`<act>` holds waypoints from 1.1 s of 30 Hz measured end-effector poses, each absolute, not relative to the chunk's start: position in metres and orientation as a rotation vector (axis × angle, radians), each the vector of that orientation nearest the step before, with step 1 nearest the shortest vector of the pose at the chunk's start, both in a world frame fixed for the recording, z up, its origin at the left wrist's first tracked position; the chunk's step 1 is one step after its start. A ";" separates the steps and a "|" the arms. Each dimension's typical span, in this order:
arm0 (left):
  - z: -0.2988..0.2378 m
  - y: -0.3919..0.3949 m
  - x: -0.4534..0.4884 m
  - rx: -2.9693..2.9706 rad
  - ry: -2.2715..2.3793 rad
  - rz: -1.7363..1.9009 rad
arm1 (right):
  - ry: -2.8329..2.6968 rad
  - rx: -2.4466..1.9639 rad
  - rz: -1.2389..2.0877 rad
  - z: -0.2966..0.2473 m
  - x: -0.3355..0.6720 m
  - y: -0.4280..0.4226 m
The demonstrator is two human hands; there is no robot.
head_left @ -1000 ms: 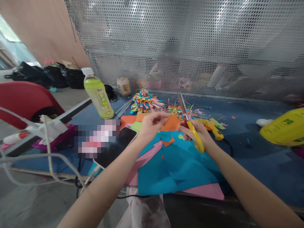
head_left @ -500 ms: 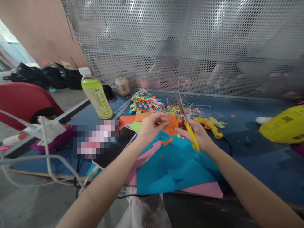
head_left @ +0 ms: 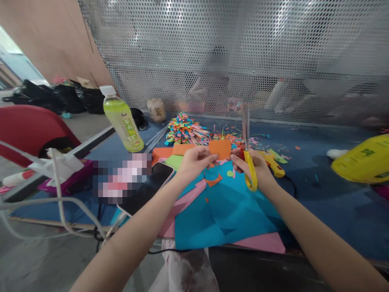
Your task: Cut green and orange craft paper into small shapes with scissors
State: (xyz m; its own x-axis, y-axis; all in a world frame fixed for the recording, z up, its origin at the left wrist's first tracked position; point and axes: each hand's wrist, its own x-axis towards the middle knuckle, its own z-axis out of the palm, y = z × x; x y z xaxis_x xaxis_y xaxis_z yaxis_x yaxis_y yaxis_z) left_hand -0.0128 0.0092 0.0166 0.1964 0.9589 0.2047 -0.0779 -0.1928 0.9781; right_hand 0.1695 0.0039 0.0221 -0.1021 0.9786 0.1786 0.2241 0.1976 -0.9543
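Observation:
Between my hands a small orange piece of paper (head_left: pixel 220 149) is held up, its left edge pinched by my left hand (head_left: pixel 196 160). My right hand (head_left: pixel 255 165) touches its lower right corner with the fingertips and also keeps hold of yellow-handled scissors (head_left: pixel 250 174), blades pointing up. Below lie large blue paper sheets (head_left: pixel 209 223), with a curved orange scrap (head_left: pixel 214 181) and a small green paper disc (head_left: pixel 230 173) on top. Behind my hands stands a cone of many coloured paper strips (head_left: pixel 183 129), with a heap of paper shreds beside it.
A black phone (head_left: pixel 147 188) lies left of the sheets, near a tilted green drink bottle (head_left: pixel 124 119) and a purple tissue box (head_left: pixel 67 178). On the right are a yellow glue gun (head_left: pixel 276 165) and a yellow bag (head_left: pixel 363 160). Perforated metal mesh (head_left: pixel 243 48) closes off the back.
The orange paper has been turned flat towards me and now shows as a rectangle. The scissors have swung more upright, and my right hand has shifted slightly right.

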 end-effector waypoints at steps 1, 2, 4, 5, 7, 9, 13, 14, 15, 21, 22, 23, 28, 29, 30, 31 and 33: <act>0.017 0.010 -0.014 1.335 0.910 1.306 | -1.547 -1.188 0.989 0.021 0.170 0.004; 0.018 0.012 -0.015 1.267 0.896 1.386 | -1.579 -1.197 0.976 0.020 0.170 0.004; 0.019 0.013 -0.016 1.147 0.852 1.510 | -1.666 -1.228 0.980 0.020 0.169 0.001; 0.020 0.014 -0.016 1.108 0.833 1.547 | -1.704 -1.241 0.981 0.021 0.169 -0.001; 0.021 0.014 -0.016 1.078 0.818 1.580 | -1.766 -1.252 0.966 0.022 0.168 -0.004; 0.023 0.012 -0.015 1.079 0.818 1.580 | -1.801 -1.251 0.963 0.024 0.166 -0.007; 0.026 0.010 -0.014 1.118 0.822 1.549 | -1.785 -1.259 1.028 0.026 0.165 -0.009; 0.027 0.010 -0.014 1.126 0.824 1.546 | -1.780 -1.264 1.040 0.027 0.165 -0.009; 0.027 0.009 -0.014 1.130 0.827 1.544 | -1.777 -1.269 1.045 0.026 0.165 -0.009; 0.027 0.009 -0.014 1.185 0.815 1.509 | -1.768 -1.288 1.063 0.025 0.164 -0.007; 0.026 0.009 -0.014 1.204 0.813 1.506 | -1.767 -1.291 1.067 0.026 0.164 -0.007; 0.026 0.009 -0.014 1.221 0.812 1.507 | -1.767 -1.294 1.069 0.026 0.164 -0.007; 0.026 0.009 -0.014 1.237 0.807 1.512 | -1.766 -1.318 1.066 0.028 0.165 -0.008; 0.026 0.009 -0.014 1.234 0.805 1.512 | -1.768 -1.312 1.064 0.027 0.166 -0.008; 0.026 0.009 -0.014 1.232 0.804 1.511 | -1.769 -1.303 1.063 0.026 0.167 -0.007; 0.026 0.009 -0.015 1.232 0.804 1.509 | -1.767 -1.294 1.064 0.025 0.167 -0.006; 0.026 0.009 -0.015 1.230 0.802 1.505 | -1.757 -1.282 1.075 0.023 0.168 -0.005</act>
